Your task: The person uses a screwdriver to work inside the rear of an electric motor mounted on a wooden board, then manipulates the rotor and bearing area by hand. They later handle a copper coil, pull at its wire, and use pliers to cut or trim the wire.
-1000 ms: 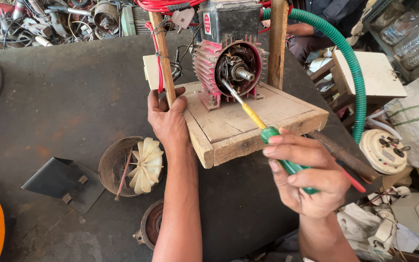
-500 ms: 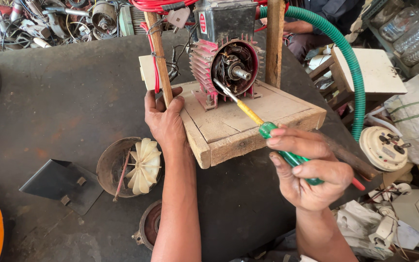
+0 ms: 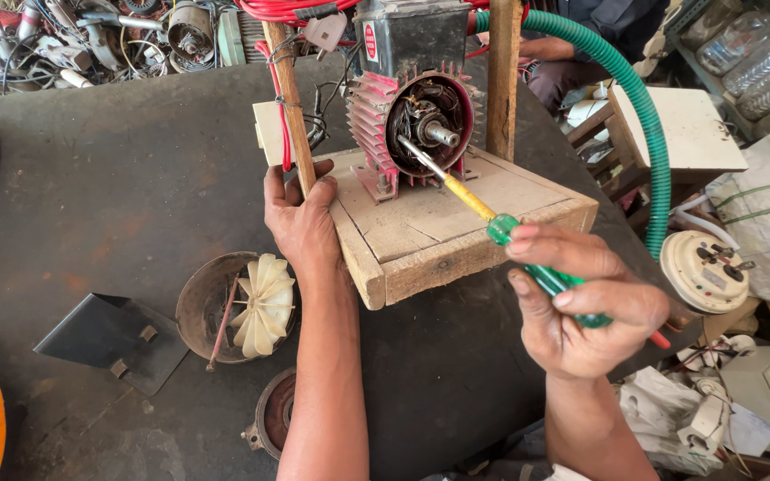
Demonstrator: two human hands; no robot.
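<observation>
Two hands | left (image 3: 300, 223) clasps wooden base (image 3: 438, 227) | right (image 3: 585, 303) grips screwdriver (image 3: 492, 223), tip in motor (image 3: 425, 125)

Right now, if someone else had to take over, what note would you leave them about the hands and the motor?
Left hand: gripping the front left corner of the wooden board by its upright stick, steadying it.
Right hand: holding a green-handled screwdriver, its tip inside the open end of the red motor that sits on the board.
Done: the motor's end cover is off and lies on the dark table with the white fan in it.
Left: the work inside the open end with the screwdriver; fan and cover are not yet back on.
</observation>
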